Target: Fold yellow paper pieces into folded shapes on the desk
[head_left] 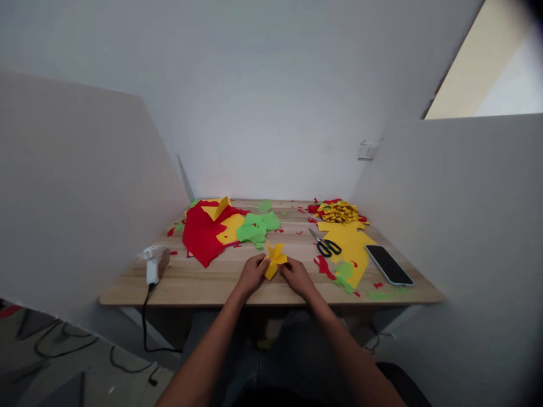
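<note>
A yellow flower-shaped piece (275, 259) with pointed petals, of felt or paper, is held above the front of the table. Pinching its left side is my left hand (254, 271), fingers closed. On its right side my right hand (295, 275) grips the same piece, also closed; some fingertips are hidden. Scissors (326, 244) with dark handles lie to the right, touching yellow sheet material (345, 240). Green scraps (257, 227) rest just beyond my hands.
Red sheet material (199, 237) lies at the left over yellow pieces. A white glue gun (153, 265) with a black cord stands near the left edge. A pile of folded yellow pieces (339, 212) sits back right; a phone (389, 264) lies at the right edge. Partitions flank the table.
</note>
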The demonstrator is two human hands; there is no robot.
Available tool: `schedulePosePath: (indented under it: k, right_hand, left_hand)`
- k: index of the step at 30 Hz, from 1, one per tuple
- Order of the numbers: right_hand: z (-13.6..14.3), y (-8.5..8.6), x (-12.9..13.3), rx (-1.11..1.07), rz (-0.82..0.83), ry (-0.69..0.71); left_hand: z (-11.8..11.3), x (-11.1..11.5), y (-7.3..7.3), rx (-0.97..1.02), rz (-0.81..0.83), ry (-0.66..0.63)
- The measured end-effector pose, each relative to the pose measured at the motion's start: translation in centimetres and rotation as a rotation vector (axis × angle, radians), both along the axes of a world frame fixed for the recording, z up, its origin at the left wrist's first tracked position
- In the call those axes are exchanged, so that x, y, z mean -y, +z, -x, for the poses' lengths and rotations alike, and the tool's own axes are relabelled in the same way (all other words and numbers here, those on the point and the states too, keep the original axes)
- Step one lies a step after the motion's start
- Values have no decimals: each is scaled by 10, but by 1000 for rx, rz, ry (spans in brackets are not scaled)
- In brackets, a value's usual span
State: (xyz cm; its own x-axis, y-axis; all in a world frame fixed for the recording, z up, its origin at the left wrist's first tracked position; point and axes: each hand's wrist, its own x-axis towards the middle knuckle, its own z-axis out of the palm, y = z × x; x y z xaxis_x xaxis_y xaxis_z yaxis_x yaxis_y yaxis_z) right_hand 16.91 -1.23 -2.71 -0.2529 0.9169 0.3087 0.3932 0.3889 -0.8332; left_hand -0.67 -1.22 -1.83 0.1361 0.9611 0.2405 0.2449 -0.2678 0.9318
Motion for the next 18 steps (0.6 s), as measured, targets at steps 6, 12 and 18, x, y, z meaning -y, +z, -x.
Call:
schedulePosePath:
  k: [6,12,18]
  right_hand:
    - [0,1,2,-30,35,56]
    - [22,-3,-6,-120,119,-125]
    - [30,-9,-7,-271,158,-80]
  left_hand:
    - [-1,1,0,-82,-51,11]
    - [-2,-3,-4,-35,-5,55]
    - [8,-9,-2,403,82,-44]
